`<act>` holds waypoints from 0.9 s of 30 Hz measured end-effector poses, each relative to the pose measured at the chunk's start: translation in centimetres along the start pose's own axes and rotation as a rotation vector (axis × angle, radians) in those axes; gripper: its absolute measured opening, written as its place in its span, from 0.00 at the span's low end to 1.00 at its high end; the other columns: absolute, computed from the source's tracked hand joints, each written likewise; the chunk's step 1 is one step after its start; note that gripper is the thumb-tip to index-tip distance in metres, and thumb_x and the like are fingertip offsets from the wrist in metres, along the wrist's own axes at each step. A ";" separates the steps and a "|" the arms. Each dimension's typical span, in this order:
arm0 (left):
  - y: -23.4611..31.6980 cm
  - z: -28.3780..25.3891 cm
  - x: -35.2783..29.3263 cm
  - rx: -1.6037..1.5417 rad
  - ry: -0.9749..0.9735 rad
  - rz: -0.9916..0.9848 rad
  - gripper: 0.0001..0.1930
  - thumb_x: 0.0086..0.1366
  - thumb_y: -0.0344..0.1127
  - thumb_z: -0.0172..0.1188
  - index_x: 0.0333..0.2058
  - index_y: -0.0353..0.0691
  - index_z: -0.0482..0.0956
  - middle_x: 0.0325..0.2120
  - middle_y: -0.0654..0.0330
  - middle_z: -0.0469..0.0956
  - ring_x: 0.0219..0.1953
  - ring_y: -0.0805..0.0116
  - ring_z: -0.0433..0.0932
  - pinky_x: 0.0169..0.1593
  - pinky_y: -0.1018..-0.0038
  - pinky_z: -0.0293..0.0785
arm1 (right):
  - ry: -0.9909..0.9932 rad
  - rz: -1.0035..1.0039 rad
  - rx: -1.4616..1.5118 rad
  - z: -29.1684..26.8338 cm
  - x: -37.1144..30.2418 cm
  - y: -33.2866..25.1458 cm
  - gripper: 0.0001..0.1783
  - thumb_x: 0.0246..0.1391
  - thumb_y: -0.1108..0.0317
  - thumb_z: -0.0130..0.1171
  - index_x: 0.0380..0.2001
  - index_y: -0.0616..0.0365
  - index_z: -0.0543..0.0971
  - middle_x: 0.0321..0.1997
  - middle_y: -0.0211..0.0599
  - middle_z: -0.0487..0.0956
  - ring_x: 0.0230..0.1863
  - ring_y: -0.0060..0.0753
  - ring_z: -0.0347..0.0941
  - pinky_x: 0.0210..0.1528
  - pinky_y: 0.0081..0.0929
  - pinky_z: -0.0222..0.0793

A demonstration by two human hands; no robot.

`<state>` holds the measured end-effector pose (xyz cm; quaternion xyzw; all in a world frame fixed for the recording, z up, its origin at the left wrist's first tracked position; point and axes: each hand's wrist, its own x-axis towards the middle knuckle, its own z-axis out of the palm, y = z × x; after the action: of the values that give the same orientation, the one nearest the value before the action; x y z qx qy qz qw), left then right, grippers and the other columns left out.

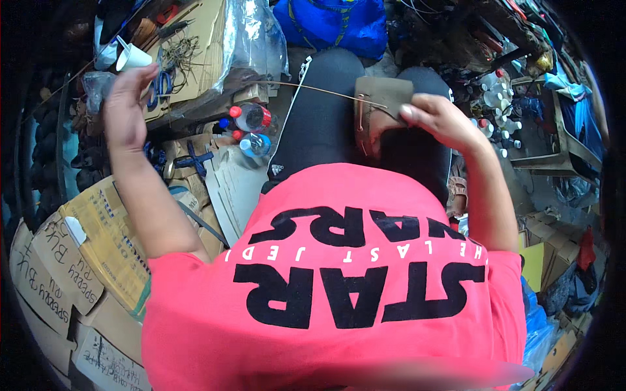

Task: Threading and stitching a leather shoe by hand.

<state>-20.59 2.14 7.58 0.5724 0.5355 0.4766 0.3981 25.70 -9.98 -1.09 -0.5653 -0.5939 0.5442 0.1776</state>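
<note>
A brown leather shoe upper [379, 96] rests across my thighs, with a light tan lace [326, 94] threaded at its edge. My right hand [438, 118] is closed on the upper's right side, with the thumb on the leather. From the upper the lace stretches taut to the left, toward my raised left hand [130, 107]. That hand is smeared by motion, its fingers drawn together at the lace's far end; the strand blurs just before them. A white cup [134, 58] stands right behind the left fingertips.
Cardboard sheets [202, 49] with blue-handled scissors [160, 88] lie at the left. Plastic bottles [251, 118] stand beside my left leg, and several white bottles [499, 98] at the right. A blue bag [336, 26] lies ahead, a plastic chair [561, 156] at the right.
</note>
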 end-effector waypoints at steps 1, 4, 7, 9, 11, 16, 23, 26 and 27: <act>-1.2 2.3 -0.7 0.403 0.121 -0.025 0.12 0.64 0.38 0.56 0.40 0.36 0.77 0.37 0.60 0.78 0.41 0.71 0.74 0.51 0.75 0.67 | -0.052 -0.028 -0.084 -0.7 -1.1 0.0 0.17 0.52 0.57 0.62 0.32 0.63 0.79 0.29 0.32 0.77 0.33 0.21 0.70 0.37 0.26 0.67; -1.8 10.8 -5.1 0.080 -0.198 0.045 0.14 0.64 0.38 0.57 0.43 0.34 0.75 0.42 0.56 0.76 0.50 0.69 0.72 0.56 0.72 0.63 | 0.300 -0.122 -0.501 -2.1 -4.2 1.4 0.14 0.45 0.62 0.66 0.29 0.62 0.79 0.27 0.37 0.73 0.30 0.31 0.70 0.32 0.30 0.65; -4.0 18.4 -8.4 -0.616 -0.470 -0.464 0.12 0.65 0.34 0.54 0.45 0.38 0.69 0.42 0.53 0.74 0.47 0.61 0.75 0.50 0.66 0.72 | 0.781 0.154 -0.108 -3.4 -4.7 5.1 0.11 0.53 0.62 0.60 0.30 0.60 0.79 0.21 0.27 0.69 0.23 0.18 0.65 0.24 0.21 0.61; -4.6 22.5 -9.5 -0.681 -0.397 -0.652 0.12 0.64 0.37 0.55 0.43 0.39 0.68 0.40 0.56 0.74 0.42 0.64 0.75 0.48 0.66 0.71 | 0.931 0.003 0.300 -4.7 -5.4 7.6 0.13 0.59 0.63 0.53 0.38 0.63 0.77 0.30 0.26 0.75 0.30 0.13 0.66 0.36 0.17 0.66; -4.0 23.9 -8.8 -0.809 -0.504 -0.662 0.10 0.64 0.36 0.55 0.40 0.39 0.70 0.38 0.57 0.75 0.41 0.65 0.75 0.47 0.65 0.71 | 0.998 -0.104 0.773 -6.3 -6.8 9.8 0.13 0.61 0.64 0.50 0.42 0.62 0.75 0.34 0.27 0.75 0.31 0.18 0.67 0.40 0.18 0.66; -3.8 26.5 -8.4 -0.976 -0.723 -0.869 0.13 0.64 0.41 0.53 0.41 0.38 0.74 0.39 0.55 0.77 0.42 0.63 0.76 0.50 0.62 0.71 | 0.906 -0.400 1.326 -11.2 -11.6 11.9 0.11 0.57 0.72 0.52 0.43 0.64 0.74 0.43 0.44 0.77 0.46 0.39 0.73 0.55 0.39 0.67; -5.0 26.8 -8.6 -1.150 -0.923 -1.070 0.21 0.65 0.48 0.50 0.45 0.36 0.74 0.41 0.52 0.78 0.44 0.59 0.77 0.50 0.61 0.72 | 1.018 -0.395 0.939 -11.5 -13.1 9.3 0.18 0.58 0.71 0.53 0.51 0.60 0.69 0.37 0.35 0.75 0.34 0.24 0.71 0.41 0.25 0.70; -5.3 26.6 -8.7 -1.167 -0.902 -1.047 0.22 0.65 0.50 0.49 0.46 0.36 0.74 0.41 0.53 0.78 0.43 0.60 0.77 0.50 0.62 0.73 | 0.868 -0.146 0.660 -5.9 -8.3 4.6 0.21 0.54 0.74 0.57 0.52 0.58 0.71 0.38 0.33 0.77 0.33 0.18 0.71 0.36 0.16 0.68; -5.3 26.6 -8.7 -1.148 -0.868 -1.053 0.22 0.65 0.50 0.49 0.46 0.36 0.74 0.41 0.53 0.78 0.43 0.60 0.77 0.50 0.62 0.73 | 0.798 -0.048 0.516 -4.0 -6.9 3.5 0.14 0.52 0.73 0.58 0.43 0.58 0.78 0.35 0.31 0.78 0.32 0.16 0.70 0.35 0.13 0.65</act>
<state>4.25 -4.44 -4.64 0.0945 0.2100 0.1679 0.9585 32.75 -14.93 0.12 -0.6537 -0.3375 0.4103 0.5389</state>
